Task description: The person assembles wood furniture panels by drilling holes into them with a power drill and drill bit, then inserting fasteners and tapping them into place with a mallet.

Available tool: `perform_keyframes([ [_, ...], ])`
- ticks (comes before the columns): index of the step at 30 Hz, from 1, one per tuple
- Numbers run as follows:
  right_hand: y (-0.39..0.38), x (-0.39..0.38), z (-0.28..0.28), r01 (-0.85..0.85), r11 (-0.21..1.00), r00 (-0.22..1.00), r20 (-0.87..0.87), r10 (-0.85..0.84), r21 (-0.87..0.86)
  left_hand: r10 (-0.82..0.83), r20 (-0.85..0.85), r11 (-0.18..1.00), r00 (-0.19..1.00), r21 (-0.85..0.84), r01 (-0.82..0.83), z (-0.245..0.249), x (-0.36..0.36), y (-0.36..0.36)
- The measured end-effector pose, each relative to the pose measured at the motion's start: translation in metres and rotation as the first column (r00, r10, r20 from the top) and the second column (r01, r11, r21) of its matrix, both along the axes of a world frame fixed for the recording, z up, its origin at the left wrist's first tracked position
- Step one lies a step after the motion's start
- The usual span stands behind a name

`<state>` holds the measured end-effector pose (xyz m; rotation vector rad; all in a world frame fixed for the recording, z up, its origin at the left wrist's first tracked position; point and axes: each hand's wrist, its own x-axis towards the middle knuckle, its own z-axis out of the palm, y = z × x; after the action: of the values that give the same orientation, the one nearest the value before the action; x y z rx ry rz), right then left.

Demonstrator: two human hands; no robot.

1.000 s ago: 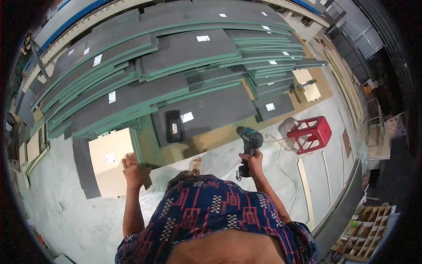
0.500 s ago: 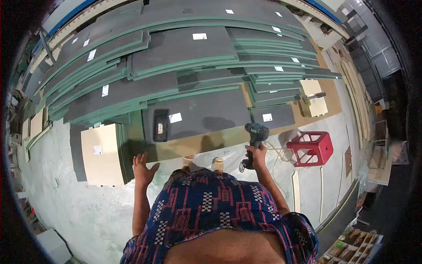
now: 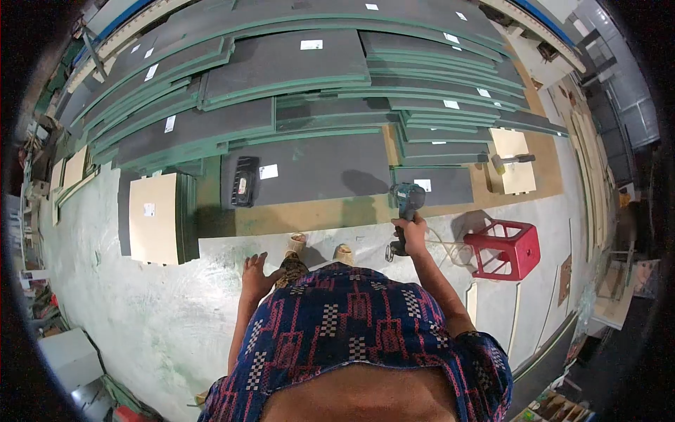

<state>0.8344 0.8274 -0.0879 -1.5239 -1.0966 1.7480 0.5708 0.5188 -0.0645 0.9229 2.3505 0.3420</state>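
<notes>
My right hand [image 3: 415, 235] is wrapped round the grip of a teal-and-black cordless drill [image 3: 408, 202], whose head is over the front edge of the stacked boards. My left hand [image 3: 259, 276] hangs beside my body above the pale floor, fingers apart, with nothing in it. A dark grey board [image 3: 320, 172] with green edges lies flat ahead of me. On it rests a black tool case [image 3: 245, 181], next to a white label [image 3: 268, 171].
Cream-faced panels [image 3: 151, 225] stand stacked at the left. At the right is a red plastic stool [image 3: 524, 252] with a pale cord beside it. A mallet [image 3: 510, 161] lies on another cream panel [image 3: 519, 179]. Layered green-edged boards [image 3: 295, 67] fill the far side.
My left hand has moved right and down, away from the cream panel stack towards my body. The drill stays in my right hand. The view has shifted slightly, and one leg shows more.
</notes>
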Motion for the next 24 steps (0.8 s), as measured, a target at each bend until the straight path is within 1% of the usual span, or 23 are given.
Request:
perform_keyframes([
  [2, 0.007, 0.001, -0.005, -0.040, 0.999, 0.998, -0.052, 0.039, -0.006, 0.034, -0.007, 0.999, 0.999, -0.027, -0.035, 0.002, 0.010, 0.002],
  [5, 0.014, 0.000, -0.016, -0.029, 0.999, 1.000, -0.006, 0.029, -0.024, 0.067, 0.006, 0.997, 0.998, -0.024, -0.067, 0.006, 0.017, 0.001],
  [11, 0.020, 0.004, -0.033, -0.053, 0.998, 0.998, -0.031, 0.052, -0.017, 0.138, 0.004, 0.990, 0.990, -0.026, -0.138, 0.015, 0.029, 0.000],
  [14, 0.021, 0.004, -0.031, -0.069, 0.998, 0.998, -0.013, 0.069, 0.000, 0.146, 0.023, 0.989, 0.989, -0.015, -0.146, 0.015, 0.030, -0.001],
  [17, 0.025, 0.007, -0.040, -0.090, 0.996, 0.996, -0.023, 0.090, -0.023, 0.163, 0.089, 0.985, 0.983, 0.039, -0.167, 0.020, 0.032, 0.010],
  [20, 0.025, 0.005, -0.038, -0.094, 0.995, 0.996, 0.003, 0.094, -0.016, 0.137, 0.265, 0.972, 0.954, 0.149, -0.181, 0.004, 0.030, 0.033],
  [21, 0.025, 0.005, -0.038, -0.093, 0.996, 0.996, 0.013, 0.093, -0.014, 0.112, 0.418, 0.962, 0.902, 0.182, -0.204, 0.007, 0.031, 0.050],
  [22, 0.025, 0.004, -0.038, -0.094, 0.995, 0.995, 0.023, 0.095, -0.012, 0.002, 0.453, 0.969, 0.891, 0.219, -0.114, 0.001, 0.029, 0.066],
  [23, 0.025, 0.003, -0.038, -0.099, 0.995, 0.995, 0.031, 0.099, -0.011, -0.105, 0.482, 0.965, 0.870, 0.259, -0.028, -0.016, 0.030, 0.080],
  [24, 0.026, 0.001, -0.040, -0.106, 0.994, 0.994, 0.027, 0.106, -0.020, -0.144, 0.601, 0.940, 0.786, 0.331, -0.081, -0.059, 0.033, 0.093],
])
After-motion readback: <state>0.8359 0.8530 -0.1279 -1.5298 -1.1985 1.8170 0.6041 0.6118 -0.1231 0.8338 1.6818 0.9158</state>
